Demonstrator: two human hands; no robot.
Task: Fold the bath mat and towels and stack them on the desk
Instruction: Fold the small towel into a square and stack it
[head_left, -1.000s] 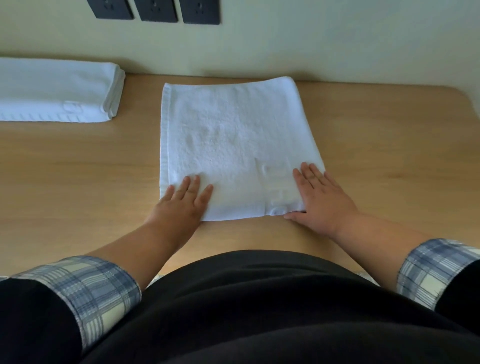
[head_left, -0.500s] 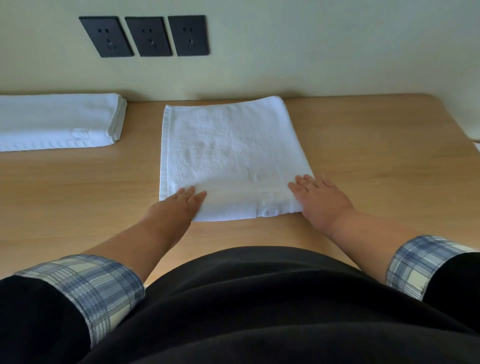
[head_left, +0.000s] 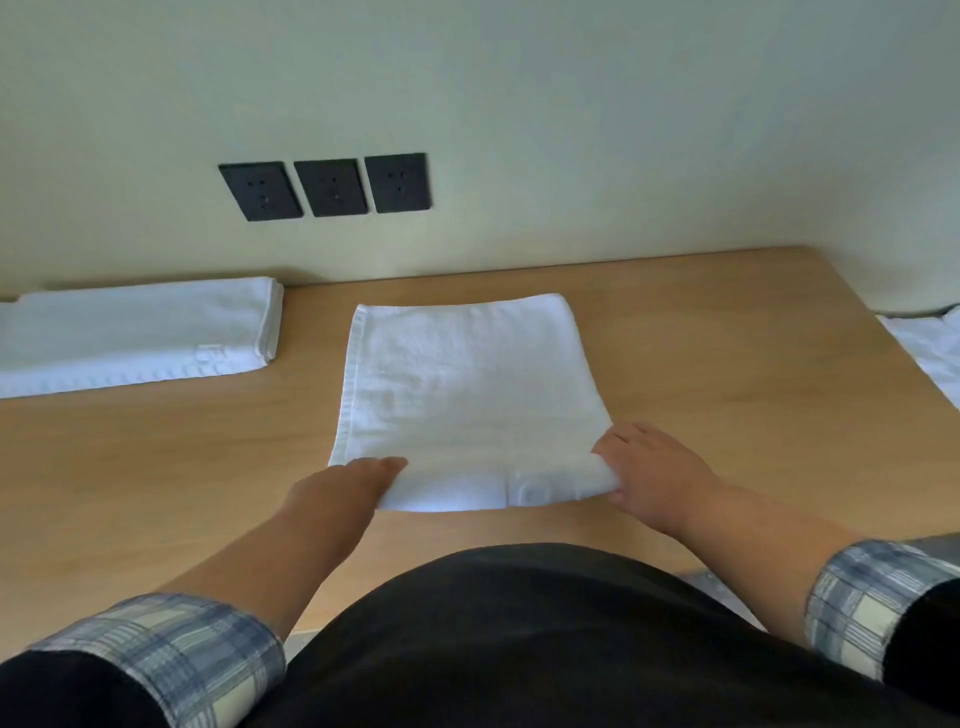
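Presently we find the towel (head_left: 467, 395) lying flat in the middle of the bench (head_left: 727, 364), already folded to a rough square, its far edge near the wall (head_left: 519, 104) and its near edge at the person's body. A hemmed border runs down its left side.

Hands: the right hand (head_left: 654, 478) is at the near right corner, fingers over the top and thumb below, and the corner curls up between them. We judge this a pinch on the towel. The left hand (head_left: 343, 488) lies over the near left corner with its fingers fairly straight on the cloth. Its thumb is hidden, so we cannot tell whether it grips or only presses.

Other items: a folded towel (head_left: 140, 332) rests at the far left of the bench, well apart from the one in hand. A white cloth (head_left: 930, 353) shows past the bench's right end; what it is we cannot tell. Three sockets (head_left: 332, 187) sit in the wall above.

Step in hand, in our judgement: a further fold of the middle towel, taken from the near edge toward the far edge. The task stands partway, with one piece folded and set aside, one being folded, and nothing yet stacked.

The next move calls for both near corners to be held firmly, lifted together and carried level to the far edge, so that the corners meet square. An uneven lift would skew the fold. The left grip should be confirmed first.
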